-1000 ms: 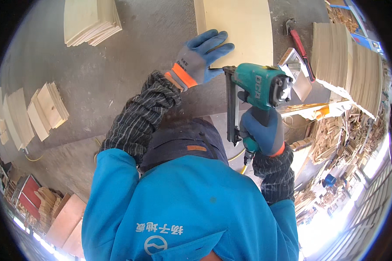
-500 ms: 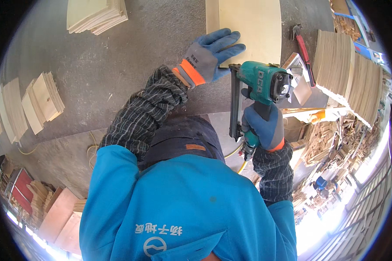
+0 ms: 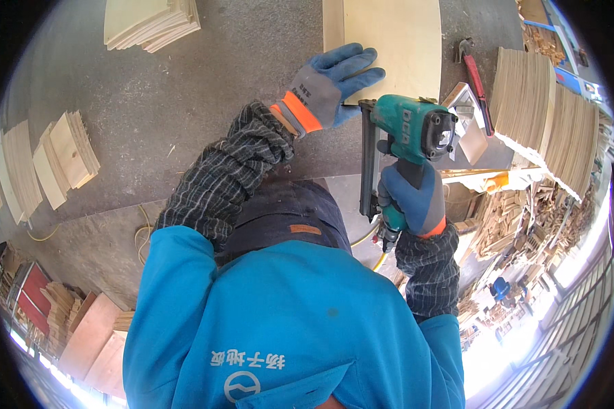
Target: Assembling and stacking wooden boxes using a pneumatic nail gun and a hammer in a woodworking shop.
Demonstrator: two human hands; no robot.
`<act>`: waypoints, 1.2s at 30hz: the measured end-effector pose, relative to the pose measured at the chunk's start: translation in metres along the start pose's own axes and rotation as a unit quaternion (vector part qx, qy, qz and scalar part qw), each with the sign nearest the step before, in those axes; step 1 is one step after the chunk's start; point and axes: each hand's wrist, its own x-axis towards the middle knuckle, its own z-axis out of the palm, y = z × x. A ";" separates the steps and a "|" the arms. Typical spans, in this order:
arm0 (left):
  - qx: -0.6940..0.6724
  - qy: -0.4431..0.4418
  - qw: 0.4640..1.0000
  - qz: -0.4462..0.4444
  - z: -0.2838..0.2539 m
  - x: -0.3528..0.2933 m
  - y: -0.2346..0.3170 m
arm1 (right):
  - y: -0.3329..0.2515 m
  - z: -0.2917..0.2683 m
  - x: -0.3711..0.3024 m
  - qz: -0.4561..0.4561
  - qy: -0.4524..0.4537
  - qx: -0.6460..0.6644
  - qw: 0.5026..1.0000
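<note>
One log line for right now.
left hand: fingers on pale board | right hand: holding green nail gun, nose by board's near edge | nearby: red-handled hammer, wood stacks

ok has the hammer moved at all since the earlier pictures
No. The hammer lies just left of the wood stack, as it did earlier; both shift together in the picture because the camera moved.

Pale capital letters [image 3: 407, 127] run along the teal body of the nail gun [image 3: 397, 116]. On the blue jacket [image 3: 280, 293], a row of white Chinese characters [image 3: 247, 360] stands upside down in this view, next to a round white emblem [image 3: 242, 386] with a curved line inside. Small dark print [image 3: 303, 95] marks the grey glove back on the left hand [image 3: 331, 85], too small to read surely.
</note>
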 end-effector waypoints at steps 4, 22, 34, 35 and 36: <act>0.009 -0.002 1.000 0.000 -0.003 0.000 0.001 | -0.008 0.002 -0.006 -0.004 -0.001 -0.018 1.000; 0.030 -0.003 1.000 -0.002 -0.002 0.002 0.005 | 0.008 -0.031 -0.002 -0.026 0.038 0.050 0.998; 0.031 -0.005 0.999 -0.004 -0.003 0.004 0.005 | 0.000 -0.035 -0.002 -0.005 0.025 0.034 0.999; 0.035 -0.006 0.999 -0.005 -0.003 0.003 0.005 | -0.001 -0.036 -0.002 -0.006 0.025 0.034 0.999; 0.034 -0.006 0.999 -0.004 -0.003 0.003 0.006 | -0.002 -0.036 -0.003 -0.007 0.035 0.036 0.999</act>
